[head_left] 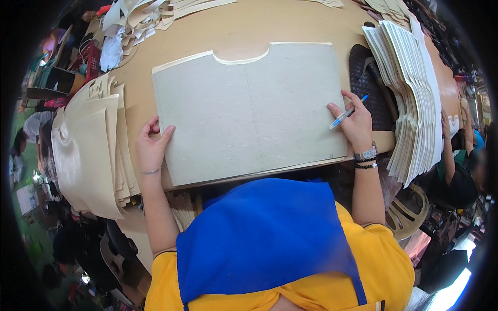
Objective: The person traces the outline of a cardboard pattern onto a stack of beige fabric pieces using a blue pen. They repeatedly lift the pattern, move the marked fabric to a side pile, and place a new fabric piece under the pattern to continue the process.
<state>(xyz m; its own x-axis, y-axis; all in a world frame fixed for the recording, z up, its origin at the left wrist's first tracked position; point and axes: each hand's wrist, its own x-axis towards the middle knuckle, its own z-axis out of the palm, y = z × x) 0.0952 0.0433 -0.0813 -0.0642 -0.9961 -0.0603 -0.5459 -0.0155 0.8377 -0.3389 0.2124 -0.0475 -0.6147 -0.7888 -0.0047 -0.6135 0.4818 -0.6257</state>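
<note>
A large grey pattern board (223,109) with a curved notch in its far edge lies flat before me. Cream sheet material (182,61) peeks out from under it along the far edge. My left hand (151,149) pinches the board's left edge, thumb on top and fingers curled at the side. At the right edge, my right hand (358,126) rests with its thumb near the board's border. A blue-and-clear pen (340,120) is held between the fingers of that hand, one tip over the board.
Cream sheets (85,150) are stacked at the table's left, drooping over its edge. A tall pile of white-edged sheets (407,98) stands at the right, beside a dark woven piece (363,78). Scraps (137,20) lie at the far left. Another person's arm (448,147) shows at far right.
</note>
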